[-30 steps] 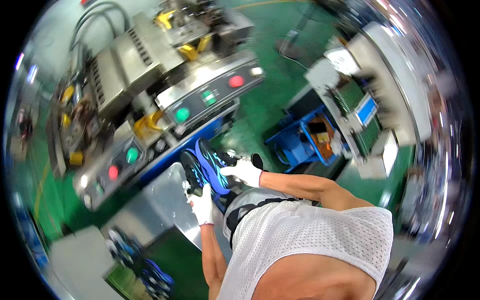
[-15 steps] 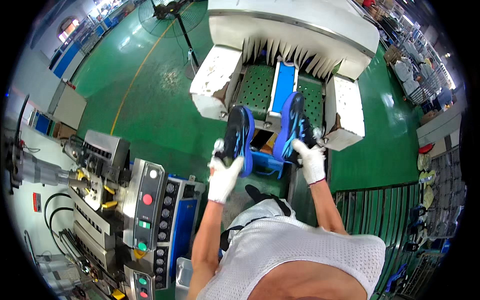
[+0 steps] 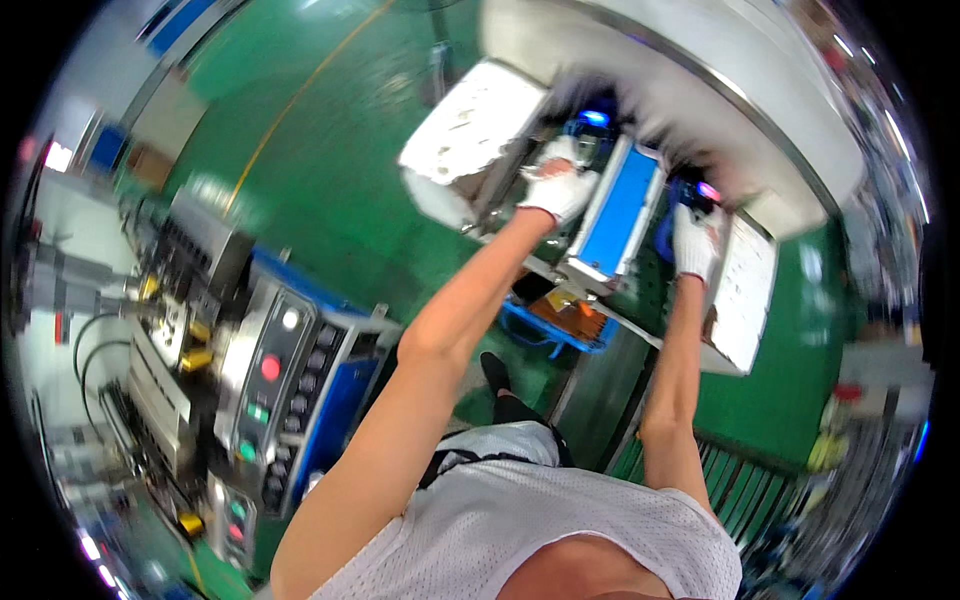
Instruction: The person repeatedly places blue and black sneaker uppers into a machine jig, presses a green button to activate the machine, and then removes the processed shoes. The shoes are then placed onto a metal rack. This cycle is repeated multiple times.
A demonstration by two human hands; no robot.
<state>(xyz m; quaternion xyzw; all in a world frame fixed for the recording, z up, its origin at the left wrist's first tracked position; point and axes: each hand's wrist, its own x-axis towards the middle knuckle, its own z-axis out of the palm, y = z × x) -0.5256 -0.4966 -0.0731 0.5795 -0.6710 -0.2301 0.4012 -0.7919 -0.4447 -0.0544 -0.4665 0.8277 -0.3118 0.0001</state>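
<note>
Both gloved hands reach up into the mouth of a large white machine.

The left hand (image 3: pixel 556 188), in a white glove, is curled around a dark shoe (image 3: pixel 588 140) at the machine's (image 3: pixel 700 70) opening, just left of a blue panel (image 3: pixel 620 210). The right hand (image 3: pixel 694 240), also gloved, grips a second dark shoe (image 3: pixel 698 190) on the other side of that panel; motion blur hides how tightly either hand closes. White side blocks (image 3: pixel 465 130) flank the opening. To the person's left stands a blue control console (image 3: pixel 285 380) with red and green buttons, on the green floor (image 3: pixel 330 170).
</note>
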